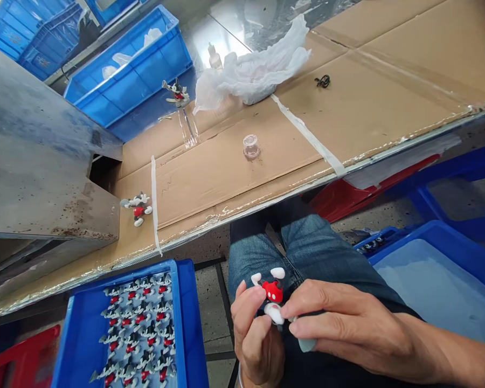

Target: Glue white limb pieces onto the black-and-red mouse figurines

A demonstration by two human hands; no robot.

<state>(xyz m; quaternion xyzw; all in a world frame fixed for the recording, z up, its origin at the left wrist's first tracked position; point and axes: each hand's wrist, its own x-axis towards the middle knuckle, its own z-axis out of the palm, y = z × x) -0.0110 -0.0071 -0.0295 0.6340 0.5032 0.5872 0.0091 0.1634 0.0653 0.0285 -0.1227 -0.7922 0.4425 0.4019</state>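
Note:
Over my lap, a small cartoon mouse figurine (pixel 274 291) with red shorts and white shoes is held upside down between my hands. My left hand (pixel 253 334) pinches it with thumb and fingers around the red shorts and a white part below. My right hand (pixel 339 318) is closed at its right side, thumb and fingertips pressed together. A pale grey-green piece (pixel 307 344) sticks out under the right fingertips; whether it belongs to the figurine I cannot tell. The figurine's head is mostly hidden by my fingers.
A blue tray (pixel 191 323) with rows of similar figurines stands at lower left. On the cardboard-covered bench (pixel 210 183) are a small clear cup (pixel 251 146), a crumpled white plastic bag (pixel 258 73) and two figurines. Another blue tray (pixel 432 285) lies at right.

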